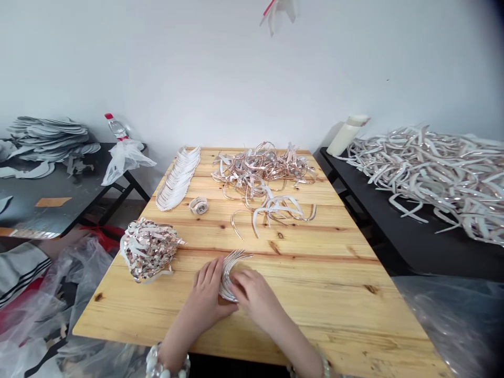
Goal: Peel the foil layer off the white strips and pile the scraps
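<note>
A curved bundle of thin, shiny strips (227, 278) lies near the front of the wooden table (334, 299), between my hands. My left hand (208, 294) wraps round its left side, fingers on the outer curve and thumb at the lower end. At the inner curve, on the right, my right hand (249, 292) has its fingers bent against the strips. Left of my hands sits a crumpled heap of rose-gold and white scraps (149, 249). Farther back are a small roll (198, 206), a neat fanned row of white curved pieces (179, 179) and a loose tangle of strips (263, 168).
A black table (413, 257) on the right bears a large pile of strips (441, 173) and a pale roll (348, 135). On the left table (79, 194) are stacked grey pieces (55, 137) and a bottle (116, 127). A person's sleeve (23, 270) shows at far left.
</note>
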`<state>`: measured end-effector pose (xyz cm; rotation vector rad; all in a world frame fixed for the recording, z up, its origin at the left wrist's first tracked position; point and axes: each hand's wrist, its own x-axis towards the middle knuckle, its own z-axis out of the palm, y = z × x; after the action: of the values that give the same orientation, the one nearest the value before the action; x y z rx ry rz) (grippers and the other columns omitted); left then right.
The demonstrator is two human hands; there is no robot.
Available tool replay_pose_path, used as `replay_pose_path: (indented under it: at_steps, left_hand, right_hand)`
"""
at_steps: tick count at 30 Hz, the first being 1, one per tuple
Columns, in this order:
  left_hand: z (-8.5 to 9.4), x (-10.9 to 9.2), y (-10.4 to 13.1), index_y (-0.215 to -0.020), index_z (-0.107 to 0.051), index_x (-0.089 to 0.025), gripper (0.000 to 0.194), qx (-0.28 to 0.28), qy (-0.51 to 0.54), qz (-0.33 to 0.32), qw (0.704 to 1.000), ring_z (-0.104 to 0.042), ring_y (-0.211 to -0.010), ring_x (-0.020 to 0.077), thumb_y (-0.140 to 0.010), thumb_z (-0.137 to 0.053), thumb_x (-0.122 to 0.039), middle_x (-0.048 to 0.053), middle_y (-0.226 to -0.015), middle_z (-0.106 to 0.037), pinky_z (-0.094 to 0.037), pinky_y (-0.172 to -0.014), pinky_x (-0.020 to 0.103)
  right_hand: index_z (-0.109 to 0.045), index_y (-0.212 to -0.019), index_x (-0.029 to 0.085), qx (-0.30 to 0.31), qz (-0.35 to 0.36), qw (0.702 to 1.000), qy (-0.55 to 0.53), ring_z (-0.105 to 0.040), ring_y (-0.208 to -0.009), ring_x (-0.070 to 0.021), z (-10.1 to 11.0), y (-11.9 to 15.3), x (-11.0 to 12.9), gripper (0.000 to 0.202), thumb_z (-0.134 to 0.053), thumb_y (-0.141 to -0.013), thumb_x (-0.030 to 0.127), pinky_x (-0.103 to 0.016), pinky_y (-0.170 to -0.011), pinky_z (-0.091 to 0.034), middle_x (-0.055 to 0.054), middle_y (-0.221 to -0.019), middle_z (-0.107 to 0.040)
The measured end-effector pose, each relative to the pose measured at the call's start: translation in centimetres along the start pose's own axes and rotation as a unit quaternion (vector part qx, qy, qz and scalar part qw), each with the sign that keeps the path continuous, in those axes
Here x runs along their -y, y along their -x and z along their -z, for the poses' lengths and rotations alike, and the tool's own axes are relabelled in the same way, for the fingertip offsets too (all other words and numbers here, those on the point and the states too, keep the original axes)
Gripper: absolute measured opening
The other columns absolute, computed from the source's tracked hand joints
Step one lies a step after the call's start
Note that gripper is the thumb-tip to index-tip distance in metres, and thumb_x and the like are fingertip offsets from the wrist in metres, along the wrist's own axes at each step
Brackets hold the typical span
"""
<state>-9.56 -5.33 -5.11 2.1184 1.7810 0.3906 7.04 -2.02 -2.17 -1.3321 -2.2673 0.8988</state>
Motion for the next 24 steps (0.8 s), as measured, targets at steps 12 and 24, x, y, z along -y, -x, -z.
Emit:
replay_pose_path:
  at_steps: [12, 24]
  left_hand:
    - [-0.9, -2.5, -2.1, -0.134, -0.045, -0.01, 0.067, -0.036, -0.049, -0.111, 0.992, -0.034, -0.137, 0.0343, -0.084, -0.052, -0.055, 0.02, -0.146, -0.039, -0.034, -0.109, 0.052]
    - [2.1, -3.5, -3.8, -0.097, -0.061, -0.02, 0.017, -0.097, 0.111, -0.059, 0.987, -0.049, -0.124, 0.0319, -0.081, -0.058, -0.025, 0.014, -0.124, -0.058, -0.036, -0.105, 0.058]
  right_hand:
    - [-0.067, -0.086, 0.011, -0.072, -0.077, 0.993, 0.044, -0.063, -0.092, -0.0246, 3.5, -10.4, -2.2, 0.012, -0.055, -0.083, 0.01, -0.033, -0.083, -0.043, -0.017, -0.097, -0.068]
    - [-0.057, -0.078, 0.018, -0.087, -0.012, 0.962, -0.258, -0.057, -0.052, -0.0135, 8.5, -10.8, 0.2, 0.016, -0.052, -0.084, 0.031, -0.026, -0.054, -0.046, 0.0, -0.059, -0.061]
